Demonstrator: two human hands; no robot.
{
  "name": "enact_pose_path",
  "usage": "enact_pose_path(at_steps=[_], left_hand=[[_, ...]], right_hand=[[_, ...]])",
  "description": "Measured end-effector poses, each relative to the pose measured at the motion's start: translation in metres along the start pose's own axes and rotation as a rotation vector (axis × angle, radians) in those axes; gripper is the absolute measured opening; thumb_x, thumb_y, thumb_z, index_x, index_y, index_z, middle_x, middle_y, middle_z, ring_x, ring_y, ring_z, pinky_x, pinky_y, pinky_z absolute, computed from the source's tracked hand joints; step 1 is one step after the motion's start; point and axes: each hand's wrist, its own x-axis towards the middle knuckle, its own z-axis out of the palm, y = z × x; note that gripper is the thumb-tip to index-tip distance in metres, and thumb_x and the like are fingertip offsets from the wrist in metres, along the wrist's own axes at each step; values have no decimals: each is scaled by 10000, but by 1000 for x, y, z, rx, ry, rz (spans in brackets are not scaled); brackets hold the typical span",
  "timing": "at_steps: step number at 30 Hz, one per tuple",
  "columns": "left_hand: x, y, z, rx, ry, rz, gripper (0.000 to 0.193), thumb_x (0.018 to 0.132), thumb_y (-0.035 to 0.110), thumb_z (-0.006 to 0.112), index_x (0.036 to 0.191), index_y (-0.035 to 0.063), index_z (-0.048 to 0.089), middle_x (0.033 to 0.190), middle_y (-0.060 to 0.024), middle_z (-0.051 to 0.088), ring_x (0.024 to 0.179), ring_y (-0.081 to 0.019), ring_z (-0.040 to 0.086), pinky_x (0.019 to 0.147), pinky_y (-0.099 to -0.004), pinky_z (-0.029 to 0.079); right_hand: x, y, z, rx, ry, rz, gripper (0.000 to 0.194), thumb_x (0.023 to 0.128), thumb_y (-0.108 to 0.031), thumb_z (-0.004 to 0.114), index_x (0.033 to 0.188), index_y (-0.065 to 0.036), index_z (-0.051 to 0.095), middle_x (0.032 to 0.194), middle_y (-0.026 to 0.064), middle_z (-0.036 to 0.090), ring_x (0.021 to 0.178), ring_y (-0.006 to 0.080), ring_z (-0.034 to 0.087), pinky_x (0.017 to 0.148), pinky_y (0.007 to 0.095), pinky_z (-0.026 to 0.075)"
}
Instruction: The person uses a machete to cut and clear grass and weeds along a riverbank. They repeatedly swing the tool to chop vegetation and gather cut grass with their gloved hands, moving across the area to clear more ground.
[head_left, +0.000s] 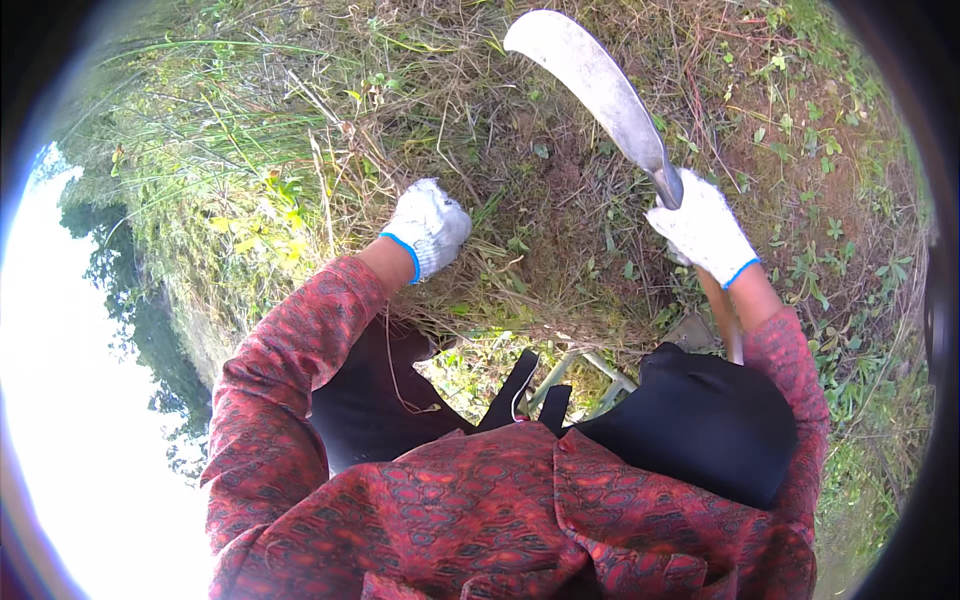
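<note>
My right hand, in a white knit glove with a blue cuff edge, is closed around the wooden handle of a sickle. Its broad, curved metal blade points up and to the left, above the grassy ground, and the handle's end runs back along my right forearm. My left hand, gloved the same way, is closed low at the weeds and dry grass. Whether stems are inside that fist cannot be told, since the fingers are mostly hidden under the glove's back.
Taller green grass stands at the left. Low leafy plants grow over reddish soil at the right. My knees in black trousers are bent below my hands, with a shoe by the right knee. Trees stand at the far left.
</note>
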Motion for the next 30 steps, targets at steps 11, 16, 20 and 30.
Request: enact_pose_path(at_steps=[11, 16, 20, 30], left_hand=[[-81, -89, 32, -192, -281, -266, 265, 805, 297, 682, 971, 134, 810, 938, -137, 767, 935, -329, 746, 818, -460, 587], [-92, -134, 62, -421, -448, -345, 539, 840, 564, 695, 1108, 104, 781, 1095, -169, 762, 1048, -368, 725, 854, -468, 584], [-48, -102, 1, -376, -154, -99, 775, 831, 649, 699, 1410, 147, 585, 1221, -151, 717, 1115, -345, 696, 934, -465, 557], [122, -112, -91, -65, 892, -219, 766, 879, 115, 623, 1581, 208, 332, 1597, -174, 377, 1395, -379, 477, 1135, -641, 335]], right_hand=[[-37, 107, 68, -492, -543, -145, 423, 784, -377, 697, 1023, -28, 681, 1064, 248, 708, 997, 430, 684, 891, 512, 554], [-37, 89, 54, -472, -341, 47, 667, 717, -491, 801, 1134, 8, 653, 1068, 293, 697, 1054, 462, 667, 946, 515, 528], [-34, 60, 10, -439, -46, 75, 620, 764, -486, 794, 1140, -13, 655, 1054, 280, 709, 1007, 461, 681, 896, 533, 543], [43, -88, -129, 238, 304, -4, 203, 909, -140, 720, 957, -80, 532, 633, 5, 542, 424, 116, 528, 376, 285, 431]])
